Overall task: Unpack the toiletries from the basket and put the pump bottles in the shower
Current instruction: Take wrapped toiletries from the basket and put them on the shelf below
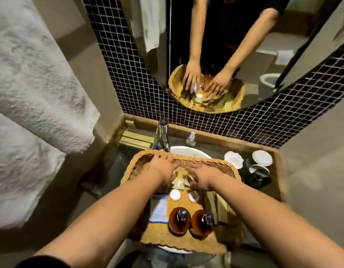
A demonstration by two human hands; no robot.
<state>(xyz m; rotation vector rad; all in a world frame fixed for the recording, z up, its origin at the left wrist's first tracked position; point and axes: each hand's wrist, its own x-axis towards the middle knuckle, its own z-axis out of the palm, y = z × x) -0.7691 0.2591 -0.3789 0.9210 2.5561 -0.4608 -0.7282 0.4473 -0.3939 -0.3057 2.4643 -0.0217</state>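
Head view, near to far: wicker basket [159, 238] resting over the white basin [188, 151]. Two amber pump bottles [180, 221] upright, side by side at its near edge; two white round lids [175, 194] beyond. Left hand [163, 168] and right hand [203, 177] inside the basket, palms down, fingers spread, holding nothing. Faucet [164, 134], mirror [264, 45] behind.
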